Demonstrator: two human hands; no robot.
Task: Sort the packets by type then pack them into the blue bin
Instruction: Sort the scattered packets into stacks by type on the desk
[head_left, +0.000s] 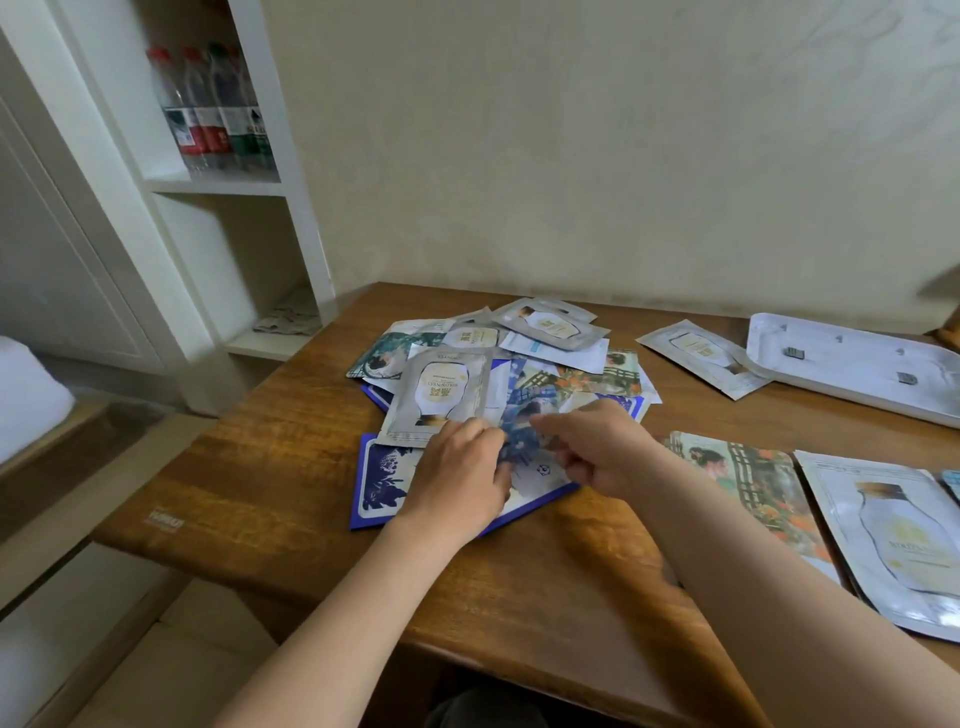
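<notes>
Both forearms are reaching forward over the wooden table (291, 441) to the loose pile of packets (550, 325) at its middle. The left hand (457, 467) is lying palm down with bent fingers on the pile's near edge; I cannot tell whether it is gripping. The right hand (597, 447), fingers curled, is pinching a blue flowered packet (522, 441). Other packets (748, 478) are lying apart on the right.
</notes>
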